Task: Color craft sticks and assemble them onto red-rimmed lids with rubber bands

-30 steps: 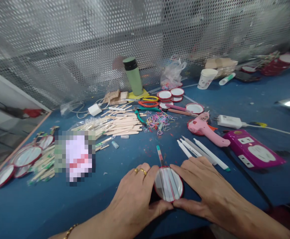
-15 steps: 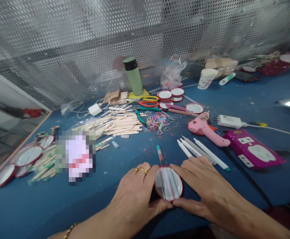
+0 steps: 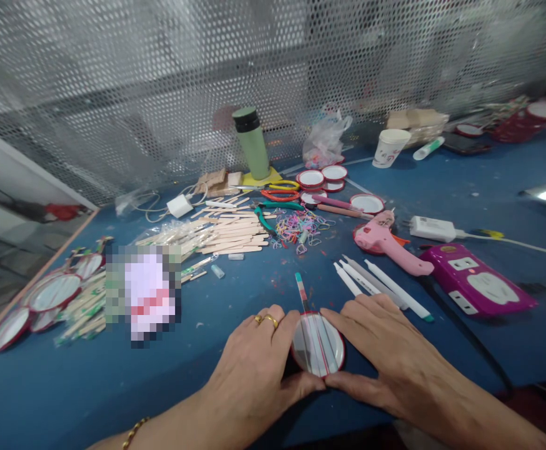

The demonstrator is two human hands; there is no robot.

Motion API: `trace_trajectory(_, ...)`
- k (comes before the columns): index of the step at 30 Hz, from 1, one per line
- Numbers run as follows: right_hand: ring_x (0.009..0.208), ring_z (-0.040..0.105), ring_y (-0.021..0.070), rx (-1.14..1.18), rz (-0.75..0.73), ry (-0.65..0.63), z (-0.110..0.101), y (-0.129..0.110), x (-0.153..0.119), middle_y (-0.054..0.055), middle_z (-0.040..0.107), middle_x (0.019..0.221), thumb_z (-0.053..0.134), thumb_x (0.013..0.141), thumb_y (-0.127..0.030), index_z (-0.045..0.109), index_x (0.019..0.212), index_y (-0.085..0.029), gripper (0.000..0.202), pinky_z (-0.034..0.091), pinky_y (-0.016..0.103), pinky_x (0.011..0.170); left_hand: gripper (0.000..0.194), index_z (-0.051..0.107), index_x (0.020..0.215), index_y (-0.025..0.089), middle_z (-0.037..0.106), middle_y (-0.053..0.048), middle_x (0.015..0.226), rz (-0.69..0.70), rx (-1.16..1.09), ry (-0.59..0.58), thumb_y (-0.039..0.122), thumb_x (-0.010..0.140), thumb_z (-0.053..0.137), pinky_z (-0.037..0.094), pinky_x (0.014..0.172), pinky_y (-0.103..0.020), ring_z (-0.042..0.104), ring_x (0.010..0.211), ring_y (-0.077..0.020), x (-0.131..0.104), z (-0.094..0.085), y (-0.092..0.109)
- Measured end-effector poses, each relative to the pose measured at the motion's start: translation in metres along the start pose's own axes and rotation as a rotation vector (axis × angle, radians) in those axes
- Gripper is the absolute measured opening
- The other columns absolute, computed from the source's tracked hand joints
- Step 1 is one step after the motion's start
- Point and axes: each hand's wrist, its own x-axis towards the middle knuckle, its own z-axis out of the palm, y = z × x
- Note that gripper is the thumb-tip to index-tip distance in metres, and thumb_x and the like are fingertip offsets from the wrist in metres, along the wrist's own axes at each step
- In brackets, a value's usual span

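A small round disc with a red rim and a glossy, whitish, streaked face (image 3: 318,345) lies near the table's front edge, held between both hands. My left hand (image 3: 255,350), with gold rings, curls along its left side, thumb at the near rim and index finger at the far left. My right hand (image 3: 380,350) mirrors it from the right, and the two thumbs almost meet. Just beyond the rim a thin strip with teal and red bands (image 3: 300,289) points away; whether it joins the disc I cannot tell. White marker pens (image 3: 371,281) lie beyond my right hand.
Right of the markers are a pink glue gun (image 3: 395,247) and a purple power strip (image 3: 479,281). Wooden craft sticks (image 3: 235,234), colourful rubber bands (image 3: 298,228) and green-handled pliers (image 3: 263,219) lie mid-table. A green bottle (image 3: 253,147) and paper cup (image 3: 390,149) stand behind.
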Motion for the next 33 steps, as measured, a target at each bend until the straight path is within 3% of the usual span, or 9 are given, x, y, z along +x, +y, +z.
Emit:
trace_trajectory(11,0.084,0.056,0.0228,0.028,-0.002,-0.025,0.0002,0.0008,-0.0018,0.008,0.062,0.093,0.063,0.088,-0.042,0.058,0.116,-0.016,0.038,0.042,0.04,0.08,0.061,0.052,0.115,0.012,0.064,-0.011,0.092,0.036,0.043,0.037,0.059,0.079,0.062,0.057,0.065,-0.038,0.065,0.079,-0.0245,-0.0018,0.0028,-0.0007)
trace_trajectory(20,0.082,0.056,0.0218,0.006,-0.019,-0.039,-0.0037,0.0,0.0004,0.007,0.062,0.09,0.062,0.089,-0.04,0.059,0.113,-0.016,0.034,0.042,0.038,0.078,0.057,0.053,0.114,0.014,0.064,-0.009,0.09,0.011,0.027,-0.012,0.058,0.079,0.063,0.057,0.066,-0.037,0.065,0.079,-0.0233,-0.0003,0.0008,0.0)
trace_trajectory(33,0.081,0.055,0.0221,0.005,-0.046,0.015,0.0008,0.0015,0.0006,0.007,0.061,0.089,0.062,0.088,-0.041,0.058,0.113,-0.015,0.036,0.041,0.038,0.076,0.058,0.055,0.11,0.013,0.064,-0.008,0.089,0.014,0.045,-0.005,0.058,0.076,0.066,0.057,0.064,-0.036,0.064,0.076,-0.0226,0.0,0.001,0.0007)
